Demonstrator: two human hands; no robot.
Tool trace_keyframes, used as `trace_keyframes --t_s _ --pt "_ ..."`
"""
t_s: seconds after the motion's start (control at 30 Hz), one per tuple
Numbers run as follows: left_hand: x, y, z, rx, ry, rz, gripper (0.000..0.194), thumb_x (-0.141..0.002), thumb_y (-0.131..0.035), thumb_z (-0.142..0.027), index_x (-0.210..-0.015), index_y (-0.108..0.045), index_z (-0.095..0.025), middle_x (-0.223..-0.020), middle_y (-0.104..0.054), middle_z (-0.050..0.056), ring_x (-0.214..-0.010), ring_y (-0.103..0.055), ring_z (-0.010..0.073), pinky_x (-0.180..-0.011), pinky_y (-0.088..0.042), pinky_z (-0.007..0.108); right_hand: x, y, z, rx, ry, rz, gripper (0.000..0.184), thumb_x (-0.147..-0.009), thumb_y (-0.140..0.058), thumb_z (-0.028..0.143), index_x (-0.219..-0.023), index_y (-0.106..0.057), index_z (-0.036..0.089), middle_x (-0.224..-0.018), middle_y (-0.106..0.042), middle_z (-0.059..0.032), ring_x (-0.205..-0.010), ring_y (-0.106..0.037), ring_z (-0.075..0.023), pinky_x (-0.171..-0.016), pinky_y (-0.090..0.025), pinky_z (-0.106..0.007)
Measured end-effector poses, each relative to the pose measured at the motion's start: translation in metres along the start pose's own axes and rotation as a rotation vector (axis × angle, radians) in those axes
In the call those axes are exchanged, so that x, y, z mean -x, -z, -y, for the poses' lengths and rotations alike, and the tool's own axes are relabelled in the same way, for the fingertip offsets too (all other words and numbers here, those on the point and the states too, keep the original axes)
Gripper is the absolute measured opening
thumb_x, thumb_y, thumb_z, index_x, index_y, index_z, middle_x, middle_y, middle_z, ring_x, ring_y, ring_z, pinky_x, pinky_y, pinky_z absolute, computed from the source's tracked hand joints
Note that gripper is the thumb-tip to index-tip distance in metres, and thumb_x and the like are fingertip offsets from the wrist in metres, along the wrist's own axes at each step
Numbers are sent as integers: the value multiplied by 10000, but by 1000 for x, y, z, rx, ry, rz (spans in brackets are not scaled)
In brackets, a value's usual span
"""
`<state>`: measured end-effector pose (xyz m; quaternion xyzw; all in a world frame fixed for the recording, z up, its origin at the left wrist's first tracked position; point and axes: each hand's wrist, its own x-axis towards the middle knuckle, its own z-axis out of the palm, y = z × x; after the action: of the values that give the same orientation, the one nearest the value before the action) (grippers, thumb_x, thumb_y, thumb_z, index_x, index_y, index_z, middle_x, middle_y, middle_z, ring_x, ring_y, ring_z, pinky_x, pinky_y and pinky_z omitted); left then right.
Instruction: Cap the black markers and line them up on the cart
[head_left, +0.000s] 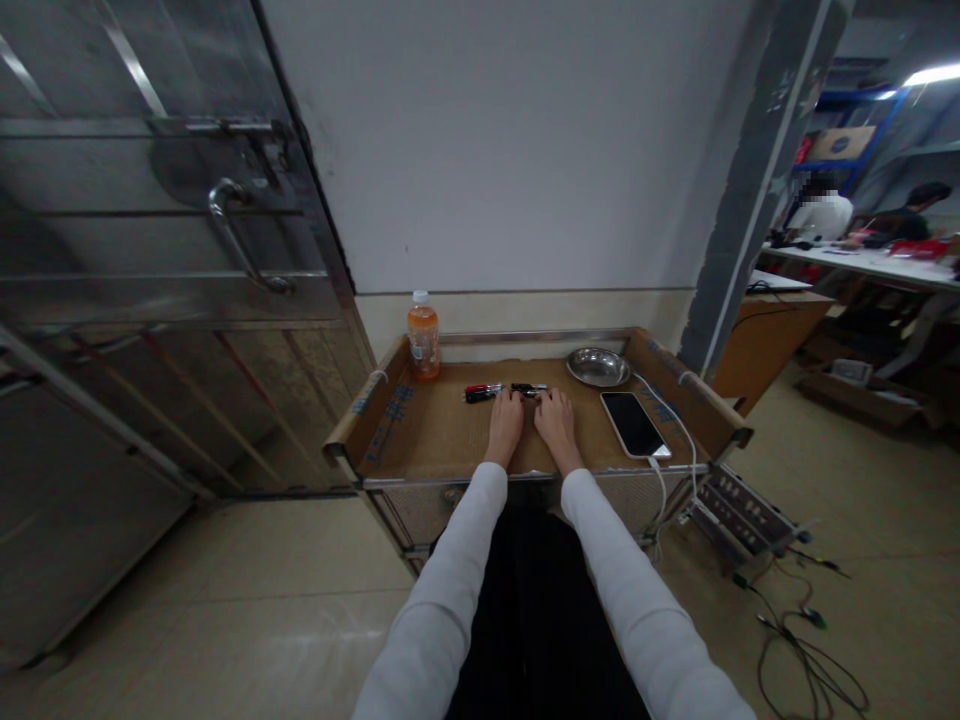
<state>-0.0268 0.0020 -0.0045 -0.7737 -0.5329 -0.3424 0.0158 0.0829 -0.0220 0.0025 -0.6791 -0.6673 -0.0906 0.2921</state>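
Observation:
My left hand (507, 412) rests on the cardboard-lined tray top (442, 440), fingers curled and closed at the right end of several pens (480, 393) with red and black parts. Close beside it on the right, my right hand (554, 414) has its bent fingers on the near side of a black pen (528, 387). The fingertips of both hands are partly hidden from above, and the pens lie small and close together, so their exact number is unclear.
A bottle of orange drink (424, 342) stands at the back left. A shiny metal bowl (598, 367) sits at the back right, near a phone (634, 425) with a white cable (686, 430). Raised cardboard sides (667, 375) edge the top. Cables (810, 650) lie on the floor.

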Motion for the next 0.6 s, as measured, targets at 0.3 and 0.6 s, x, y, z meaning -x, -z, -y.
trace_keyframes --t_s 0.3,0.6 --pt "2 13 -7 -118 254 -163 339 -896 -266 -48 -1090 -542 -86 -1124 -571 208 -1068 -552 259 -913 -455 413 1 4 4 9 12 40 292 -864 -397 108 -1048 -624 126 -1072 -592 -178 -1012 -506 -260 -858 -375 -376" --pt "3 21 -9 -125 357 -179 331 -911 -273 -95 -1050 -573 -118 -1051 -588 185 -1026 -555 283 -916 -433 457 1 6 7 38 84 57 302 -901 -349 111 -1015 -628 121 -1071 -610 -177 -998 -531 -247 -869 -376 -369"
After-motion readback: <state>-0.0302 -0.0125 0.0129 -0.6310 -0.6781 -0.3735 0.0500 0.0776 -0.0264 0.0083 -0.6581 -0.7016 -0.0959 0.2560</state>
